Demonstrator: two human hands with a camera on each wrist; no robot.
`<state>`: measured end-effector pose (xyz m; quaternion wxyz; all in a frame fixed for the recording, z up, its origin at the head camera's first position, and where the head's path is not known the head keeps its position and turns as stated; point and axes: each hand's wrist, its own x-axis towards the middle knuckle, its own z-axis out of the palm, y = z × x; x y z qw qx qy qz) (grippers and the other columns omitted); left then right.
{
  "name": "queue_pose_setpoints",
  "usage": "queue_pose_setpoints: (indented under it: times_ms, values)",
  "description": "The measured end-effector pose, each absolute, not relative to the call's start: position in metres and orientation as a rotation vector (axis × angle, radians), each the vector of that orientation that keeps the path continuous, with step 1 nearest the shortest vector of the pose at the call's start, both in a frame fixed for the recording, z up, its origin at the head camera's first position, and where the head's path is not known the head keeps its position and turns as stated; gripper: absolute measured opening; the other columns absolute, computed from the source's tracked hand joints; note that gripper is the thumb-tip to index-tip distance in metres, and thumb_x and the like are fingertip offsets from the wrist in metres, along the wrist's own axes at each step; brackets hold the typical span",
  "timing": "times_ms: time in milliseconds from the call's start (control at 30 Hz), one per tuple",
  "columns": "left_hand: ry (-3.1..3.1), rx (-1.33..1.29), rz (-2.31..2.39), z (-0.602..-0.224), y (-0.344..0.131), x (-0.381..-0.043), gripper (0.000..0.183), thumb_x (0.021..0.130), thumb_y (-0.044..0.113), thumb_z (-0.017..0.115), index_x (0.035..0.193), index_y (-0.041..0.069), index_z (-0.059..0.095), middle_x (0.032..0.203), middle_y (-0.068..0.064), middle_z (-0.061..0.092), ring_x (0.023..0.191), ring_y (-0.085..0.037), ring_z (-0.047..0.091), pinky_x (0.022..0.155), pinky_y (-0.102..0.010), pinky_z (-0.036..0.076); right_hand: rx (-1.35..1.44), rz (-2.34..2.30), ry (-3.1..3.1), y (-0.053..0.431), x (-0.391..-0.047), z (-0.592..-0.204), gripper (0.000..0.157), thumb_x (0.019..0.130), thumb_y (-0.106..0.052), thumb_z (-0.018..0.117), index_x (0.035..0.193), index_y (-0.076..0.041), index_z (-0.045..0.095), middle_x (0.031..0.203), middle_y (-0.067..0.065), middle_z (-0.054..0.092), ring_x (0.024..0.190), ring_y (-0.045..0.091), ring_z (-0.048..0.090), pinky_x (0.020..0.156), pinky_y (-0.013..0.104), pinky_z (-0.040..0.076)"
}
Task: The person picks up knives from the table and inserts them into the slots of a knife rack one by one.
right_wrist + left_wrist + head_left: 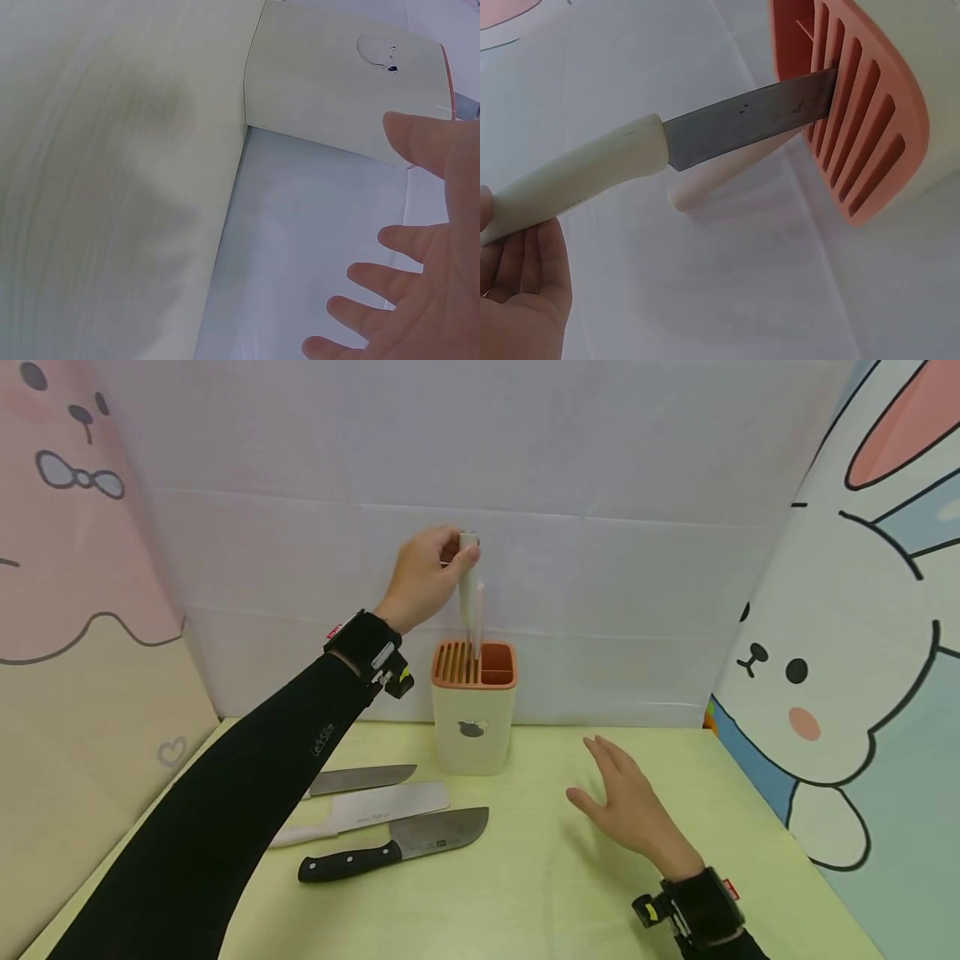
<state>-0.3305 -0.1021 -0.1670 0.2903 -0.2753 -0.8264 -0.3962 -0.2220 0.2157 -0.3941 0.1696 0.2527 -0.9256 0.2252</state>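
Note:
My left hand [426, 575] pinches the top end of a white-handled knife [585, 169] above the knife block [472, 727]. The knife's blade [750, 116] stands partly down in one of the block's slots, with much of the metal still showing in the left wrist view. Close behind it, a second pale handle [712, 172] sticks up from the block. The block is cream with an orange slotted top [877, 112]. My right hand [630, 797] hovers over the table to the right of the block, fingers spread and holding nothing.
Left of the block lie a black-handled knife [438, 832], a white-handled cleaver [390, 804] and another knife [367, 778], partly behind my left forearm. A white cloth wall [637, 593] rises behind the yellow-green table [525, 877], with printed cartoon panels at both sides.

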Motion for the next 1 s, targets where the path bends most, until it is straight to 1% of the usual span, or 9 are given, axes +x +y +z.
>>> queue_pose_setpoints:
  times_ms: [233, 433, 733, 900, 1000]
  values:
    - [-2.228, -0.744, -1.042, -0.179, -0.101, -0.334, 0.018, 0.098, 0.026, 0.057, 0.108, 0.012, 0.062, 0.094, 0.002, 0.06, 0.088, -0.006, 0.056, 0.078, -0.024, 0.046, 0.706, 0.626, -2.599, 0.22, -0.221, -0.4, 0.077, 0.089, -0.04, 0.067, 0.146, -0.003, 0.032, 0.146, 0.023, 0.031, 0.132, 0.04, 0.029, 0.1, 0.06, 0.033]
    - [-2.254, -0.731, -1.045, -0.188, -0.102, -0.335, 0.016, 0.099, 0.027, 0.056, 0.105, 0.013, 0.061, 0.093, 0.002, 0.059, 0.085, -0.008, 0.053, 0.075, -0.027, 0.044, 0.676, 0.623, -2.634, 0.223, -0.219, -0.402, 0.078, 0.09, -0.043, 0.065, 0.148, -0.006, 0.029, 0.149, 0.021, 0.028, 0.134, 0.038, 0.026, 0.102, 0.059, 0.031]
    - [-2.296, -0.693, -1.038, -0.204, -0.106, -0.341, 0.019, 0.098, 0.029, 0.057, 0.107, 0.012, 0.061, 0.094, 0.001, 0.058, 0.082, -0.012, 0.05, 0.073, -0.029, 0.043, 0.683, 0.691, -2.619, 0.22, -0.218, -0.404, 0.076, 0.092, -0.045, 0.063, 0.149, -0.009, 0.027, 0.15, 0.02, 0.026, 0.135, 0.036, 0.025, 0.102, 0.06, 0.031]
    - [-2.329, -0.674, -1.03, -0.21, -0.107, -0.341, 0.021, 0.099, 0.031, 0.055, 0.107, 0.013, 0.061, 0.093, 0.0, 0.058, 0.081, -0.015, 0.049, 0.073, -0.03, 0.042, 0.671, 0.712, -2.599, 0.22, -0.218, -0.406, 0.075, 0.092, -0.043, 0.063, 0.148, -0.008, 0.029, 0.15, 0.019, 0.026, 0.135, 0.036, 0.025, 0.101, 0.06, 0.031]
    - [-2.338, -0.674, -1.033, -0.213, -0.108, -0.341, 0.021, 0.099, 0.031, 0.055, 0.108, 0.012, 0.061, 0.093, 0.0, 0.058, 0.082, -0.015, 0.049, 0.073, -0.031, 0.042, 0.674, 0.705, -2.584, 0.22, -0.219, -0.408, 0.074, 0.092, -0.041, 0.063, 0.147, -0.006, 0.03, 0.149, 0.02, 0.028, 0.134, 0.038, 0.026, 0.1, 0.061, 0.032]
